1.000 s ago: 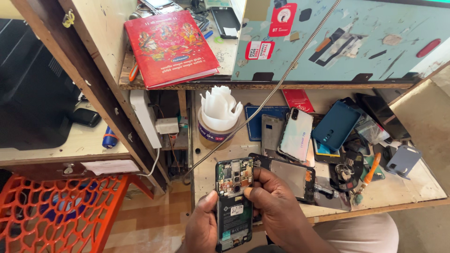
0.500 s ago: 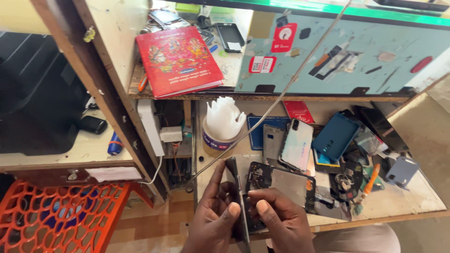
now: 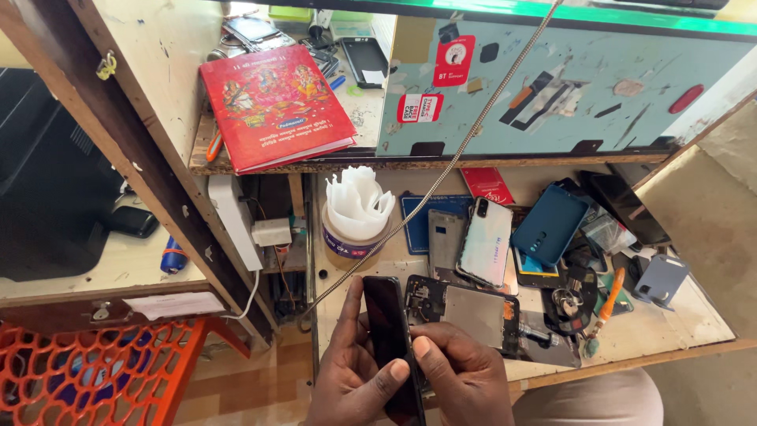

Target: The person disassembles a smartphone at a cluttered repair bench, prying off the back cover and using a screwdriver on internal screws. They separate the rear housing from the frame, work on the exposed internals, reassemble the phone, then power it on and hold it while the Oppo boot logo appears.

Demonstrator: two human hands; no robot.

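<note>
I have my left hand [image 3: 351, 371] cupped low at the front edge of the workbench [image 3: 670, 335], fingers wrapped up the left side of a dark phone [image 3: 388, 347] and the thumb laid across its lower face. My right hand [image 3: 465, 375] closes in from the other side, thumb pressing the phone's right edge, so both hands grip it firmly and it stands tilted, screen side up, just above the bench edge. Right behind it lies an opened phone frame [image 3: 465, 312] with a grey plate showing. Further back I see a pale phone [image 3: 485, 241], a blue case [image 3: 550, 226] and a tub of white plastic pieces [image 3: 355, 217]. A metal gooseneck [image 3: 441, 173] slants across the shelf, ending near my left fingers. A red book [image 3: 272, 102] rests on the upper shelf.
</note>
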